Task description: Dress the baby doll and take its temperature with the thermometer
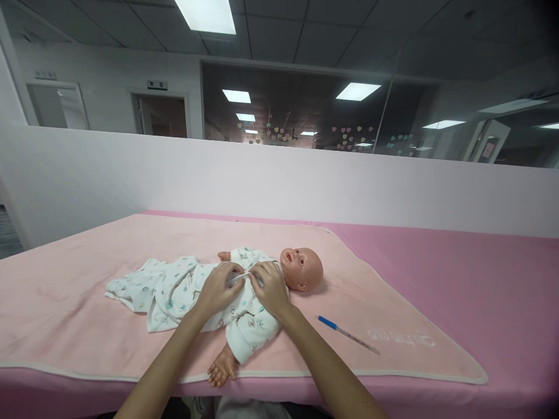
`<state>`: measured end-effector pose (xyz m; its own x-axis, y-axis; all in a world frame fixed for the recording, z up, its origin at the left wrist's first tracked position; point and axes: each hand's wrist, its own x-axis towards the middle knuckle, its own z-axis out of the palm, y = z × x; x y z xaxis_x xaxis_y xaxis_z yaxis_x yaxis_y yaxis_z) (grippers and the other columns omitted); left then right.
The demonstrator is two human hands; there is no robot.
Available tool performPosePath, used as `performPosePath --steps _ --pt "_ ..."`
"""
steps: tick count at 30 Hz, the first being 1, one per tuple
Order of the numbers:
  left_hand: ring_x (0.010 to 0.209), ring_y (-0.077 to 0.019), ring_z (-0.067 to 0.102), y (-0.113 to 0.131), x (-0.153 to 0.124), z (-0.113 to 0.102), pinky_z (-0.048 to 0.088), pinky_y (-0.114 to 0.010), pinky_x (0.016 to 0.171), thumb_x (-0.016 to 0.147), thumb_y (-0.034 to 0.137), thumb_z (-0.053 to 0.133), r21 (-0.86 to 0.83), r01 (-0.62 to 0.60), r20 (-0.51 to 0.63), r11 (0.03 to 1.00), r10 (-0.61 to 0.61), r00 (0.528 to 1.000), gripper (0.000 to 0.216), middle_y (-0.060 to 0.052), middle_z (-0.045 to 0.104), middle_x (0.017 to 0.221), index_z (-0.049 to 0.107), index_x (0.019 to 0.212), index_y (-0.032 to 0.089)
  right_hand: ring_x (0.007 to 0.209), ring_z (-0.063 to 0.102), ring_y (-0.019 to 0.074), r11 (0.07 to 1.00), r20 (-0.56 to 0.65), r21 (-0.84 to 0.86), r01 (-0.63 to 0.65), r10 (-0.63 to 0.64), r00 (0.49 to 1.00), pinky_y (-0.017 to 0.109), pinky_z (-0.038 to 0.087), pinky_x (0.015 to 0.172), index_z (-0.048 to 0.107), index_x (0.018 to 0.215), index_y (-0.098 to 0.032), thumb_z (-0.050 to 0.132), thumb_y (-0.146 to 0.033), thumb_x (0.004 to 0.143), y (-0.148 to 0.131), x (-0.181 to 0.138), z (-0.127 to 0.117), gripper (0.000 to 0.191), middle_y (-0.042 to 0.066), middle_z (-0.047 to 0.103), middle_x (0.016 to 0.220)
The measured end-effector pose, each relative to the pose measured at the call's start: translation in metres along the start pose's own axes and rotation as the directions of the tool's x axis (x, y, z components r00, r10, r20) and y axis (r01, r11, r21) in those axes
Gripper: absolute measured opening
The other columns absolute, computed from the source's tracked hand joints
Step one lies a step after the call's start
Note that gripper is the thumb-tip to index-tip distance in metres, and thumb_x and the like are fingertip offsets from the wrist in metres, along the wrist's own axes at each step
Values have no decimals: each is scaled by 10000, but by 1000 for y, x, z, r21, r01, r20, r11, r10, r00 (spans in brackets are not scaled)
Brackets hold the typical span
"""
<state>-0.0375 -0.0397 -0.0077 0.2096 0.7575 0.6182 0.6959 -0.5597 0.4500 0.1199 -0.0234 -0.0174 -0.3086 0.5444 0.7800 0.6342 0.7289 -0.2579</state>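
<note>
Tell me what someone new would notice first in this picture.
A baby doll in a white printed romper lies on its back on a pale pink blanket, mid-table. Both hands, left hand and right hand, rest on its chest, fingers pinching the fabric. A thermometer with a blue end lies on the blanket, right of the doll.

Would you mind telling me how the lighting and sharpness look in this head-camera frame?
Head view: even light from ceiling panels, soft shadow beside the doll; both hands sharp; wide-angle lens bows the wall top; glass partition mirrors lights.
</note>
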Motion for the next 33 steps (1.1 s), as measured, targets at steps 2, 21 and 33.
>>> performPosePath --steps 2,21,33 --pt "840 -193 530 0 0 0 408 -320 759 751 268 456 8 -3 5 1000 3 1000 117 -18 601 867 536 812 209 820 483 162 1000 1 -4 -4 4 1000 298 342 753 565 805 -200 474 -177 810 0 0 0 94 21 585 836" --pt "855 -195 520 -3 1 1 407 -331 772 769 225 402 34 -35 40 999 34 999 153 -29 589 912 544 822 207 811 487 158 998 13 -43 -35 36 999 287 341 740 566 800 -200 477 -195 814 0 -1 1 90 20 584 823" --pt "850 -192 512 -2 1 0 405 -323 768 763 193 404 -8 -25 52 1000 25 998 148 -22 581 899 543 810 213 810 486 160 999 19 -36 -40 41 999 288 340 738 565 790 -204 489 -191 810 -1 0 0 79 14 588 823"
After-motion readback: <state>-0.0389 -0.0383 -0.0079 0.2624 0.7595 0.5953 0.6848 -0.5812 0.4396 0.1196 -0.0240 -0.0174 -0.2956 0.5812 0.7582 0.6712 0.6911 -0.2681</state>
